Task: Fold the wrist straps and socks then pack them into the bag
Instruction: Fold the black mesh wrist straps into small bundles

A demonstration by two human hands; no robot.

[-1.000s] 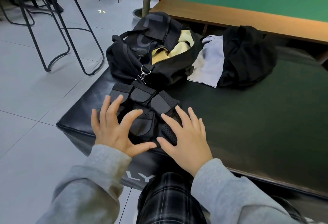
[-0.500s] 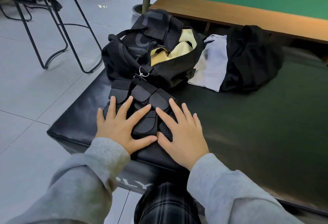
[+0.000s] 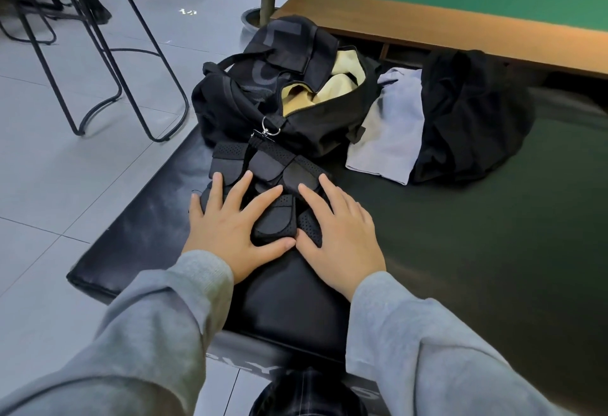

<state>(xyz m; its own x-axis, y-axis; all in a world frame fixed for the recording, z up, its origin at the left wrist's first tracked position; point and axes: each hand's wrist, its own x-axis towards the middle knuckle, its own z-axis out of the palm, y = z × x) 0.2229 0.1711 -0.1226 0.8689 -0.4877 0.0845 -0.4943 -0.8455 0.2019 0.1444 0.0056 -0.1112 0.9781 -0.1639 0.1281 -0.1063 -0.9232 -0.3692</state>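
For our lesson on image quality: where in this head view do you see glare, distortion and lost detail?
Head view: pale sheen on the black mat beside the left hand; a bright glint on the floor tiles; wide-angle bending of the wooden bench; the black garment and wrist straps lose detail in darkness.

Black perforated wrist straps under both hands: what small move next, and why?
Probably curl both hands round the black perforated wrist straps and lift them toward the black duffel bag: left hand and right hand lie flat, gripping nothing, and the bag gapes open.

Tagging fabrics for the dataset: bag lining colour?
Pale yellow lining inside the open black duffel bag; head view, the only one.
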